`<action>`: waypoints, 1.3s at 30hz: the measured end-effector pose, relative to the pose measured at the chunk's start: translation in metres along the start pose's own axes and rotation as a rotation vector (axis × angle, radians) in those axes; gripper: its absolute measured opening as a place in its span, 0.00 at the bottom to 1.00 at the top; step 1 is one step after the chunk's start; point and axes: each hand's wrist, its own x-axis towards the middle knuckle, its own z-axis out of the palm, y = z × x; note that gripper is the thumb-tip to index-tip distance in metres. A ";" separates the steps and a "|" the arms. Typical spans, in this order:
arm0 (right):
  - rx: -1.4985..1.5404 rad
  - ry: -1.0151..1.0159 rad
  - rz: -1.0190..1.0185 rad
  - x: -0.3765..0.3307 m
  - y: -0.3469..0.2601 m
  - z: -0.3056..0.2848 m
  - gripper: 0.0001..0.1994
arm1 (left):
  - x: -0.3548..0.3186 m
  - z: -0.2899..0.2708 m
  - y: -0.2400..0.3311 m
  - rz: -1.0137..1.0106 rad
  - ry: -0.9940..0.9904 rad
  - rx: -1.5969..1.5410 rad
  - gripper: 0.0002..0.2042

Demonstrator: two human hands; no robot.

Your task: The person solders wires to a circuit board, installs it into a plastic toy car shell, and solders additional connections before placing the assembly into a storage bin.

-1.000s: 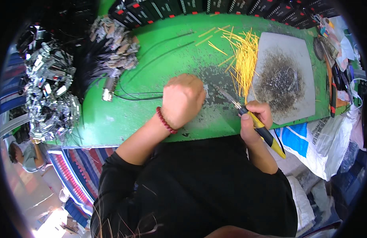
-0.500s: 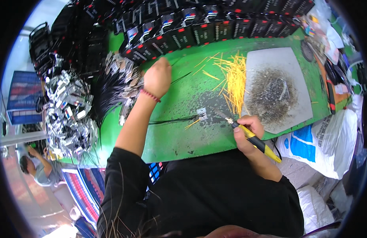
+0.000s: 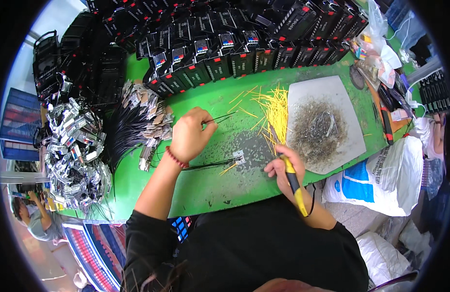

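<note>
- The left hand, with a red bead bracelet at its wrist, is raised over the left-middle of the bench; thumb and forefinger are pinched together on thin black wires, whose ends point right.
- The right hand is nearer the body, its fingers loosely curled around a yellow-and-black soldering iron; the handle slants toward the person, the tip points away, by the yellow strips.
- Between the hands, a small pale circuit board lies flat on the green bench, black leads running left from it.
- The heap of thin yellow strips lies along the left edge of a grey slab, which bears dark crumbly residue and a shiny tangle.
- Left of the left hand are a bundle of black leads and a pile of silvery parts.
- Black plastic housings stand in rows along the back.
- At right, below the bench edge, sits a white sack with a blue panel; its contents are hidden.
</note>
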 end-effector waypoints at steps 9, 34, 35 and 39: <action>0.077 -0.162 -0.074 0.062 -0.031 0.052 0.23 | -0.029 -0.031 0.037 0.072 -0.106 -0.192 0.05; -0.027 -0.167 -0.333 0.037 -0.020 0.048 0.19 | -0.057 0.004 0.059 -0.036 0.132 -0.373 0.03; -0.099 -0.220 -0.371 0.037 -0.021 0.047 0.19 | -0.058 0.005 0.058 -0.039 0.131 -0.374 0.03; -0.031 -0.175 -0.298 0.036 -0.022 0.050 0.18 | -0.061 0.008 0.060 0.013 0.159 -0.372 0.03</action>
